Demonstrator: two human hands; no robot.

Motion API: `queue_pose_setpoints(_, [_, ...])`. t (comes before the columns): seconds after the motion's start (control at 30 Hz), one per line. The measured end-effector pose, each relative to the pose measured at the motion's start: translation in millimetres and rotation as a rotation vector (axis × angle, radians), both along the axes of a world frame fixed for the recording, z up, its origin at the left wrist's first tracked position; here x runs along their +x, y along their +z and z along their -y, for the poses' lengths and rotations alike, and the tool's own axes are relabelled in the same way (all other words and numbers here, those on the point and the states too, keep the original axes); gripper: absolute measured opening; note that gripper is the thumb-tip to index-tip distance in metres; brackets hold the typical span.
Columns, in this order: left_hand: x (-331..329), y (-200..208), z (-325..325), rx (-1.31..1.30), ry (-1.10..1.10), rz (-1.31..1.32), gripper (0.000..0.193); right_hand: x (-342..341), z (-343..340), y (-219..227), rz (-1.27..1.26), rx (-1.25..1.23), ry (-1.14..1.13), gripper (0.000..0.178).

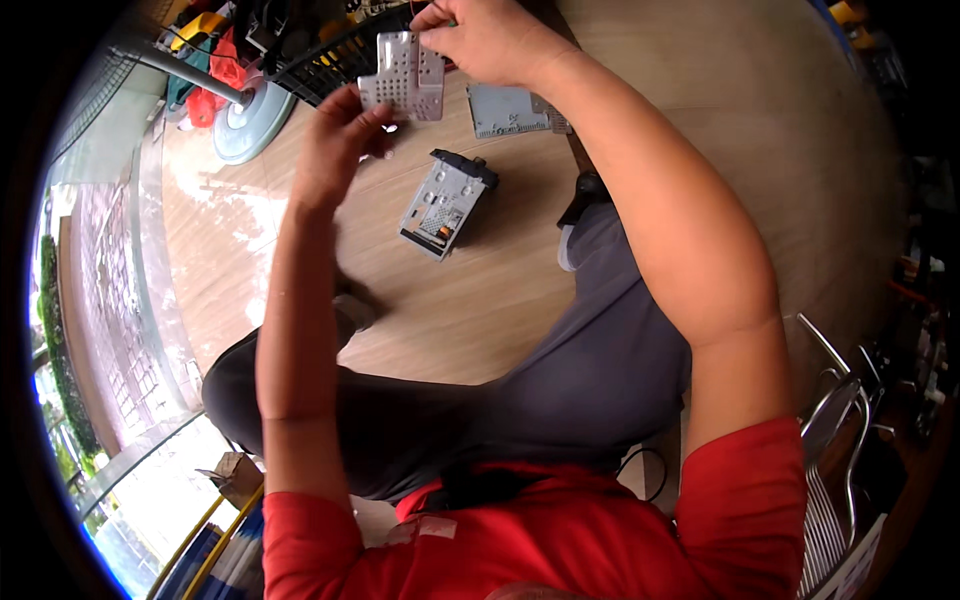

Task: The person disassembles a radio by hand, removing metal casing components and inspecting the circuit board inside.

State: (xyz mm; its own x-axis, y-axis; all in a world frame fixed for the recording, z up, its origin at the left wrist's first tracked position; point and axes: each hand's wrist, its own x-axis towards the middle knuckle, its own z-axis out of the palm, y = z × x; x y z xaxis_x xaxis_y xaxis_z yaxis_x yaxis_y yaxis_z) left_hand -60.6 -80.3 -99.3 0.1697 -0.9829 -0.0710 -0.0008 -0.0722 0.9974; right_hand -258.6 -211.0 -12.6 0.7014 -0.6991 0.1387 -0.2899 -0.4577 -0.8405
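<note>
A silvery perforated metal plate (402, 80) with a stepped outline is held up over the floor, in front of a black basket. My left hand (345, 130) grips its lower left edge between thumb and fingers. At its top right corner my right hand (475, 38) has its fingers pinched together on the plate; the fingertips partly hide that corner. Below, on the floor, lies a boxy metal device (440, 205) with a black end and an opening showing parts inside. A flat grey metal panel (508, 110) rests farther right, beside my right forearm.
The black basket (335, 65) stands at the far left with tools and cables around it. A round pale stand base (250, 120) with a metal pole is left of it, near red bags (215, 85). A metal-framed chair (835, 470) is at the right. My legs surround the floor area.
</note>
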Motion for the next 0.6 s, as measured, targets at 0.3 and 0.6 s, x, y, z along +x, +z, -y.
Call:
queue_pose_setpoints(0.3, [-18.3, 113.4, -14.1, -0.357, 0.164, 1.240, 0.015, -26.3, -1.2, 34.7, 0.126, 0.461, 0.151, 0.021])
queue_pose_setpoints(0.6, [-10.2, 79.8, -25.7, -0.657, 0.110, 1.331, 0.017, -2.6, -12.7, 11.7, 0.209, 0.668, 0.051, 0.025])
